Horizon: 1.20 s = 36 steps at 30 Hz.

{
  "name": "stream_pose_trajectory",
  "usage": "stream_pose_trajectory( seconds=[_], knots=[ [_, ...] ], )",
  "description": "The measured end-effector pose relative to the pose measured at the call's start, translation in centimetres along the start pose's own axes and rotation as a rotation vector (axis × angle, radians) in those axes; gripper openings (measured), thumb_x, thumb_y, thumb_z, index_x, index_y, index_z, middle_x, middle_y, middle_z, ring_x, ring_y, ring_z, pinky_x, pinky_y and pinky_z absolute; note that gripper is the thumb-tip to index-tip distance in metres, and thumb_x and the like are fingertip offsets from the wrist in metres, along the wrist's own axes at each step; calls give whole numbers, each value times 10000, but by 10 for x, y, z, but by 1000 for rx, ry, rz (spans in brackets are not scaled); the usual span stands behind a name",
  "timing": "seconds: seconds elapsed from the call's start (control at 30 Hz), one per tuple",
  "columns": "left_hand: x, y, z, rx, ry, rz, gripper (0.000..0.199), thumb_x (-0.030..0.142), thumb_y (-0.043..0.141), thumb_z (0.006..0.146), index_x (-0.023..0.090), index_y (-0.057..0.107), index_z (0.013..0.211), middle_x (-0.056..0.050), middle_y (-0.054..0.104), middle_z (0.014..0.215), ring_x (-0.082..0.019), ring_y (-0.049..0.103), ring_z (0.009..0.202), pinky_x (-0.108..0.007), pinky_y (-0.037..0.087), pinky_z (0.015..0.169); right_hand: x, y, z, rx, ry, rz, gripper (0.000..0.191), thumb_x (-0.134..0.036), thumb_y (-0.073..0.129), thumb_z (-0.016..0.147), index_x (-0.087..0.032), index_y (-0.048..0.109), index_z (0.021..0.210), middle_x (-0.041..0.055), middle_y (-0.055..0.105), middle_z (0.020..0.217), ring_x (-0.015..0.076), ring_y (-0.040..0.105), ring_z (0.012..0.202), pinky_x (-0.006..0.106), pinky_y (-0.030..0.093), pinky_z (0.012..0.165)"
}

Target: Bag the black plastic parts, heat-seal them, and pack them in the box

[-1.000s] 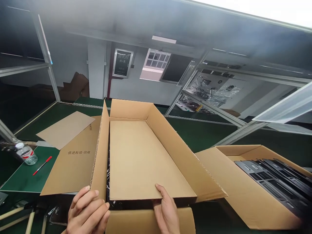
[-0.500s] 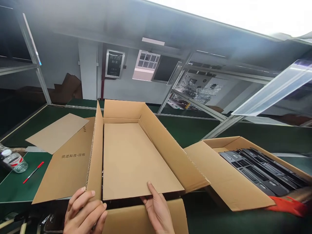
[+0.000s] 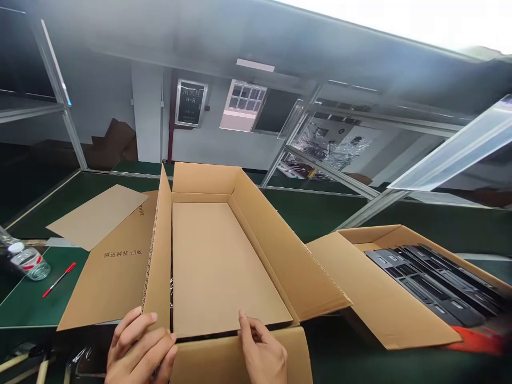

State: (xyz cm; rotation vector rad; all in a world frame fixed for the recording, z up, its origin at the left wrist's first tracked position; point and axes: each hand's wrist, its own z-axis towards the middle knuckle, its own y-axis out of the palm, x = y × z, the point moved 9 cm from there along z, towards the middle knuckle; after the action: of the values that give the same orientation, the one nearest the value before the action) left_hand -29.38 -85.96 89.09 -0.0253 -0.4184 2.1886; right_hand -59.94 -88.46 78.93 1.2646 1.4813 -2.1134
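Note:
An open cardboard box (image 3: 288, 256) sits directly in front of me with its flaps up and out. Inside it lies a plain brown cardboard sheet (image 3: 224, 261), with a narrow dark gap along its near edge. My left hand (image 3: 140, 344) is closed around the box's near left corner, fingers over the left flap (image 3: 159, 266). At the sheet's near edge, my right hand (image 3: 262, 346) is closed, thumb and curled fingers at that edge above the front flap (image 3: 216, 362). The undersides of its fingers are hidden.
To the right stands another open box (image 3: 384, 304) holding several black plastic parts (image 3: 432, 282), near a red cloth-like item (image 3: 476, 341). Loose cardboard (image 3: 116, 277), a red pen (image 3: 59, 280) and a water bottle (image 3: 31, 262) lie left. Metal frame posts (image 3: 360, 210) rise behind.
The sheet's near edge has sunk lower into the box. My right hand's fingers have come up from under the sheet and curled at its edge. My left hand stays on the corner.

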Motion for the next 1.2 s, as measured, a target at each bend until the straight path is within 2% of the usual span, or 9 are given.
stream_pose_trajectory(
  seconds=[0.07, 0.13, 0.27, 0.37, 0.53, 0.63, 0.87, 1.03, 1.2],
  knots=[
    [0, 0, 0, 15, -11, -22, 208, 33, 746, 837, 195, 788, 960, -9, 789, 827, -205, 665, 1015, -372, 463, 1164, -27, 6, 6, 55, -246, -89, 425, -593, 551, 990, -253, 798, 923, 93, 792, 918, 255, 742, 850, 367, 590, 834],
    [0, 0, 1, 24, -13, -32, 195, 35, 739, 845, 193, 788, 950, -10, 786, 815, -199, 664, 1013, -363, 459, 1171, -46, 27, 15, -9, -384, -206, 367, -481, 533, 1016, -245, 791, 1127, 136, 768, 1196, 295, 714, 1138, 412, 561, 1014],
    [2, 2, 5, 41, -24, -30, 192, 43, 731, 856, 205, 785, 945, -2, 782, 797, -192, 680, 984, -355, 472, 1155, -45, 82, 35, -344, -320, -553, 523, -327, 596, 958, -206, 612, 1467, 188, 550, 1568, 360, 482, 1483, 499, 462, 1168],
    [1, 2, 5, 57, -86, -33, 202, 31, 709, 865, 212, 777, 923, -2, 784, 793, -200, 683, 996, -365, 473, 1146, -37, 104, 38, -516, -233, -703, 607, -351, 663, 906, -232, 563, 1493, 183, 510, 1594, 374, 468, 1480, 517, 481, 1122],
    [4, 2, 7, 70, -138, -65, 217, 9, 684, 878, 200, 777, 927, -10, 782, 783, -205, 675, 1005, -373, 470, 1136, -39, 118, 43, -560, -220, -752, 558, -354, 744, 839, -231, 612, 1367, 190, 594, 1449, 381, 551, 1354, 498, 529, 1001],
    [5, 1, 9, 77, -145, -79, 213, 1, 689, 875, 193, 776, 908, -11, 783, 774, -204, 674, 1000, -372, 474, 1125, -43, 127, 45, -607, -238, -761, 636, -361, 856, 736, -193, 641, 1311, 207, 617, 1387, 393, 562, 1329, 476, 526, 1006],
    [6, 1, 11, 98, -163, -74, 205, 1, 693, 881, 189, 774, 887, -12, 784, 761, -204, 667, 1000, -373, 475, 1122, -41, 122, 47, -643, -217, -750, 846, -454, 921, 661, -204, 577, 1392, 198, 575, 1434, 396, 520, 1364, 513, 509, 1035],
    [6, 5, 10, 116, -164, -93, 195, 31, 672, 910, 192, 781, 902, -11, 785, 771, -195, 669, 1003, -358, 467, 1131, -37, 123, 45, -635, -200, -736, 1019, -499, 907, 683, -273, 420, 1549, 213, 372, 1649, 425, 345, 1524, 630, 410, 1133],
    [2, 5, 8, 26, -130, -78, 209, 33, 699, 881, 201, 791, 963, -8, 802, 819, -200, 667, 1054, -352, 440, 1172, -34, 132, 42, -645, -195, -710, 1056, -468, 934, 653, -256, 425, 1553, 228, 375, 1651, 438, 350, 1518, 669, 392, 1138]
  ],
)
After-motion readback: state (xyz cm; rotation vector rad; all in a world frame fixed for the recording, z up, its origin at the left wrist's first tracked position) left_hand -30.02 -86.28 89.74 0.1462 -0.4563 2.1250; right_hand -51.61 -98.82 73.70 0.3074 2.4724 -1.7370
